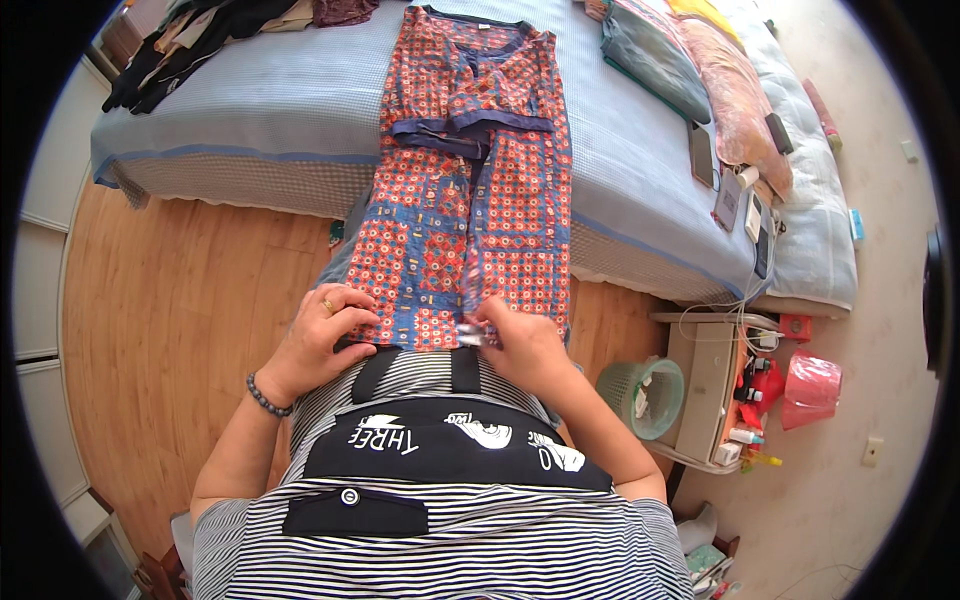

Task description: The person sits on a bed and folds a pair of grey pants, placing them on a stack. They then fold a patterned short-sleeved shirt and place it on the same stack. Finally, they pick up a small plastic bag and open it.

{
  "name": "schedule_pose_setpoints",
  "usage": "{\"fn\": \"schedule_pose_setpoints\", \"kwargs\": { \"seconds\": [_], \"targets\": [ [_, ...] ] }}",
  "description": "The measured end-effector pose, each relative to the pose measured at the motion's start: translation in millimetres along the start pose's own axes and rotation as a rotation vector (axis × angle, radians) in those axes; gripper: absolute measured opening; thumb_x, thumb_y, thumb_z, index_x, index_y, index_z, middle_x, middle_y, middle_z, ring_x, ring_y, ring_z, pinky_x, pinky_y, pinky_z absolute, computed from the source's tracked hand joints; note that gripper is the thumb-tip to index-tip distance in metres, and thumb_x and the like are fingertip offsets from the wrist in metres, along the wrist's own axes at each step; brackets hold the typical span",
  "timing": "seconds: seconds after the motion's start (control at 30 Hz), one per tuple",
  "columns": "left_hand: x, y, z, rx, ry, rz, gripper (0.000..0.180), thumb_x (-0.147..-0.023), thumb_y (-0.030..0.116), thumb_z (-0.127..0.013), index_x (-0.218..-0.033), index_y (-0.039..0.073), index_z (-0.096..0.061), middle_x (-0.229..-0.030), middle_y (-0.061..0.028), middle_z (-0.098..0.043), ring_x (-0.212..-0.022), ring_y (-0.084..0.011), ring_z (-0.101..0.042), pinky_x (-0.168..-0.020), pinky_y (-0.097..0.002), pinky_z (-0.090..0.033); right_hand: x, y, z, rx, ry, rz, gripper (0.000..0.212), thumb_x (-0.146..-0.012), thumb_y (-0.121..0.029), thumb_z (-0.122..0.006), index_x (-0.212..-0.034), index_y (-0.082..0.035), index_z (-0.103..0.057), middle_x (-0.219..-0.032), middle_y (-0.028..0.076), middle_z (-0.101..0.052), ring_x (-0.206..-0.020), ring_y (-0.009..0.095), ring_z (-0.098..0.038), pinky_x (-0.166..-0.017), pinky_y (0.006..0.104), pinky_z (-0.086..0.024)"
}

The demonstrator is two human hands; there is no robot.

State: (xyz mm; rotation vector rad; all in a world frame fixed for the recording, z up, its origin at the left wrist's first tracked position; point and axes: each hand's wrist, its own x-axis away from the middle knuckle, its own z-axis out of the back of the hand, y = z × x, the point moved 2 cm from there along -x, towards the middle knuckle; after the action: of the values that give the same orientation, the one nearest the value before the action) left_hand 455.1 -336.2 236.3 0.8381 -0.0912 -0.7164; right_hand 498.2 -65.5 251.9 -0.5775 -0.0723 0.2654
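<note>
A red-and-blue patterned dress (425,235) with navy trim lies lengthwise from the bed down to my lap, its neckline at the far end. Both sleeves are folded across its upper part, navy cuffs on top. My left hand (325,335), with a ring and a dark bead bracelet, grips the dress's lower left corner, fingers curled over the fabric. Near the middle of the hem, my right hand (522,342) pinches the edge of the front slit between thumb and fingers. That bit of cloth is slightly blurred.
The bed (270,120) has a light blue cover. Dark clothes (200,50) are heaped at its far left, folded clothes (655,60) at its far right. Phones and cables lie by the right edge. A green mesh basket (640,398) stands right, beside a small cabinet (700,390) and a red lamp (812,388).
</note>
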Motion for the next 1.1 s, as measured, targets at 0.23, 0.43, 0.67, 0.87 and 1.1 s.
{"fn": "schedule_pose_setpoints", "kwargs": {
  "seconds": [0.23, 0.43, 0.67, 0.87, 1.1],
  "targets": [
    [-0.2, -4.8, -1.1, -0.016, 0.050, -0.054, 0.022, -0.068, 0.008, -0.076, -0.088, 0.009, -0.067, -0.105, -0.0035, -0.060, -0.103, -0.0230, -0.054, -0.092, -0.0388, -0.039, -8.6, -5.2, -11.0, -0.341, -0.119, 0.042, 0.025, -0.076, -0.009, -0.072, -0.100, -0.008, -0.063, -0.074, 0.009, -0.066, -0.067, 0.019, -0.066, -0.062, 0.0286, -0.051],
    [-18.4, -22.9, -11.9, 0.510, 0.081, 0.394, 0.005, -0.086, 0.007, -0.065, -0.086, 0.002, -0.066, -0.073, 0.0018, -0.061, -0.069, -0.0041, -0.054, -0.061, -0.0200, -0.043, -25.7, 17.3, -30.5, -0.691, -0.062, -0.191, 0.013, -0.085, -0.012, -0.067, -0.084, 0.001, -0.065, -0.067, -0.003, -0.058, -0.062, 0.002, -0.047, -0.054, 0.0220, -0.039],
    [-33.9, -36.8, -11.9, 0.788, 0.044, 0.542, 0.012, -0.087, 0.008, -0.066, -0.094, 0.000, -0.066, -0.081, 0.0031, -0.061, -0.074, -0.0026, -0.052, -0.064, -0.0191, -0.042, -48.0, 33.2, -40.4, -0.961, -0.083, -0.409, 0.016, -0.089, -0.014, -0.064, -0.077, -0.005, -0.064, -0.060, -0.009, -0.047, -0.053, -0.001, -0.036, -0.046, 0.0197, -0.027],
    [-59.3, -16.2, -3.9, 0.174, 0.023, 0.127, 0.033, -0.073, 0.011, -0.076, -0.102, 0.001, -0.065, -0.093, -0.0079, -0.060, -0.083, -0.0197, -0.057, -0.074, -0.0303, -0.048, -49.8, 34.0, -35.9, -1.002, -0.110, -0.448, 0.014, -0.089, -0.015, -0.065, -0.080, -0.006, -0.065, -0.060, -0.010, -0.048, -0.050, -0.002, -0.036, -0.044, 0.0180, -0.025],
    [-87.9, -2.8, -22.7, 0.210, -0.208, 0.125, 0.050, -0.069, 0.019, -0.081, -0.111, 0.001, -0.062, -0.097, -0.0105, -0.062, -0.092, -0.0239, -0.060, -0.082, -0.0326, -0.048, -47.9, 32.3, -29.0, -1.148, -0.121, -0.494, 0.010, -0.089, -0.012, -0.065, -0.086, -0.003, -0.066, -0.064, -0.008, -0.052, -0.052, -0.001, -0.039, -0.045, 0.0179, -0.028]
  ]
}}
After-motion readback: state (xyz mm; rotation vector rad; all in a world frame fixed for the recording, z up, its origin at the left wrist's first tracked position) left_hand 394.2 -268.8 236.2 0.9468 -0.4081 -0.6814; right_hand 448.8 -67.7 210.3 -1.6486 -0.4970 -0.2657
